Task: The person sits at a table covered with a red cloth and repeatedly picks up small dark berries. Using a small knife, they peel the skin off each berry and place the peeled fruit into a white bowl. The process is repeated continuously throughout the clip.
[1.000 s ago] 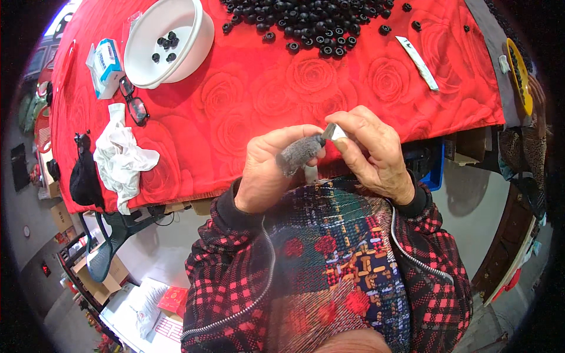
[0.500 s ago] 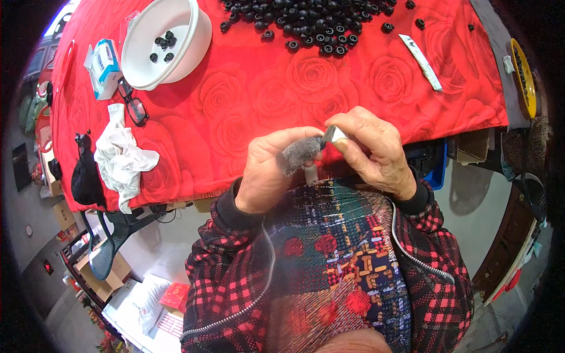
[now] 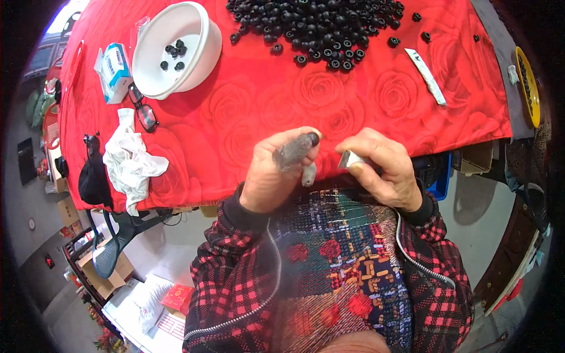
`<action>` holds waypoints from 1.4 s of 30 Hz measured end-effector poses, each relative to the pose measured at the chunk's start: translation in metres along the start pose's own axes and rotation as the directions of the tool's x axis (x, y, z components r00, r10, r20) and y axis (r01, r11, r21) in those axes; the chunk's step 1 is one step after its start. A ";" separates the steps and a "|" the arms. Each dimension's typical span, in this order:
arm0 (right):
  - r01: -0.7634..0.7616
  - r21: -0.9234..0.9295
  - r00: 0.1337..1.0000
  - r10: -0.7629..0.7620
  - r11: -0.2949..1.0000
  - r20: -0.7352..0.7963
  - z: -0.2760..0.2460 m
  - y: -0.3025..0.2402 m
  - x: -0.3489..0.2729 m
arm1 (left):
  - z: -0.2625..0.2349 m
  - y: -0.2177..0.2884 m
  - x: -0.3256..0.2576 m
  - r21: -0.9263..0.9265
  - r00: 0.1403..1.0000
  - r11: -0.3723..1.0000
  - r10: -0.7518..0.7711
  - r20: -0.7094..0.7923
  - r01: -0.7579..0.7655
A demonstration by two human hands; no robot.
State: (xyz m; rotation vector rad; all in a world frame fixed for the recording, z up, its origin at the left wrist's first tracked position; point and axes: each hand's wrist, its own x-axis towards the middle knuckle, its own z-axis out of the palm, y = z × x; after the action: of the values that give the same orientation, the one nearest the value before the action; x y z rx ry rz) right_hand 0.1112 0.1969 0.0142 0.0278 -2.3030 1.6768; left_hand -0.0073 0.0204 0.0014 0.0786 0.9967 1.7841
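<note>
My left hand [image 3: 275, 176] is closed around a small black round part [image 3: 312, 139], pinched at the fingertips, with a grey cover over the thumb. My right hand [image 3: 385, 167] grips a small flat metal blade [image 3: 348, 159], a short way to the right of the part. Both hands hover over the near edge of the table with a red rose-patterned cloth [image 3: 259, 112]. A heap of black round parts [image 3: 321, 23] lies at the far side. A white bowl [image 3: 203, 50] at the far left holds several of them.
A white cutter [image 3: 428, 76] lies on the cloth at right. Glasses [image 3: 143, 112], a small blue-white box [image 3: 115, 70] and a crumpled white cloth [image 3: 132, 162] are at left. A yellow dish [image 3: 528, 85] is at far right. Boxes and a chair stand on the floor at lower left.
My hands have drawn apart: the blade in the right hand has moved right, away from the black part, which the left hand still holds.
</note>
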 end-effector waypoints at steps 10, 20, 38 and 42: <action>-0.214 0.150 0.964 0.234 0.965 -0.127 0.015 -0.007 0.009 | 0.008 0.003 -0.011 0.209 0.986 0.973 0.123 -0.115 -0.097; -0.174 0.110 0.969 0.190 0.979 -0.160 0.031 -0.018 0.013 | 0.004 -0.002 -0.012 0.584 0.834 0.633 0.530 0.150 -0.508; 0.402 -0.298 0.893 -0.442 0.866 -0.081 0.027 -0.004 0.011 | 0.002 0.002 -0.022 0.128 0.993 0.992 0.006 0.121 -0.022; 0.396 -0.370 0.897 -0.441 0.840 -0.041 0.027 -0.008 0.006 | 0.003 -0.003 -0.022 0.277 0.993 0.955 0.092 0.075 -0.110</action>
State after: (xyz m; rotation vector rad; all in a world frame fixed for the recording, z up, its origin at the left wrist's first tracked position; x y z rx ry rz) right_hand 0.1009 0.1705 0.0153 0.3204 -2.2587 1.0070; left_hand 0.0062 0.0049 0.0097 0.3663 1.2140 1.7094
